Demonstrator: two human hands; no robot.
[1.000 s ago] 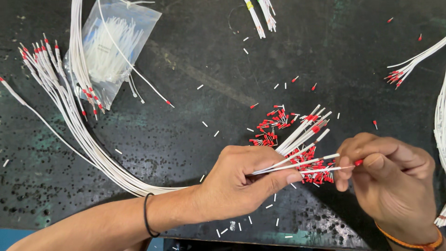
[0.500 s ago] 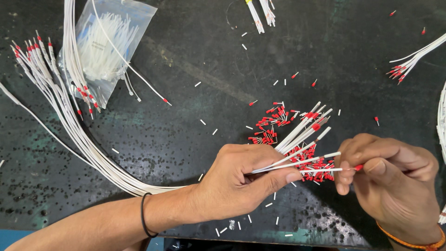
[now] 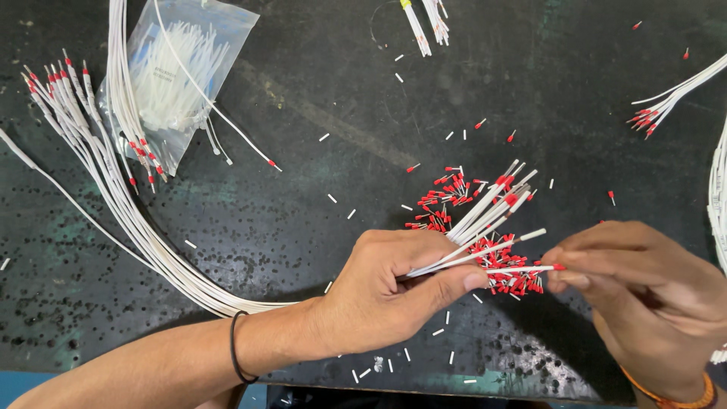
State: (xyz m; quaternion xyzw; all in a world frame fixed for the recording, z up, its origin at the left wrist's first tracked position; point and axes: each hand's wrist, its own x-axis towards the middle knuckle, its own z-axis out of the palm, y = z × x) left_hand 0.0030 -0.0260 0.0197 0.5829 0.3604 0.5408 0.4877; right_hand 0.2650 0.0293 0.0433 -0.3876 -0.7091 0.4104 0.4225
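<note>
My left hand [image 3: 394,291] is closed around a bundle of thin white wires [image 3: 485,216] whose stripped ends fan out up and to the right. A few of those ends carry red ferrules. My right hand [image 3: 644,291] pinches the red-tipped end of one wire [image 3: 522,268] pulled out level from the bundle. Under the wire ends lies a pile of loose red ferrules [image 3: 454,198] on the black, worn table [image 3: 318,98]. The rest of the bundle [image 3: 129,220] loops away left and up the table.
A clear plastic bag of white cable ties [image 3: 178,79] lies at the upper left. Other white wires with red tips lie at the far left [image 3: 57,95], upper right [image 3: 666,102] and top [image 3: 424,19]. Small white insulation offcuts are scattered about.
The view has shifted slightly. Both hands stay in the same grip, my right fingers working at the red tip of the single wire.
</note>
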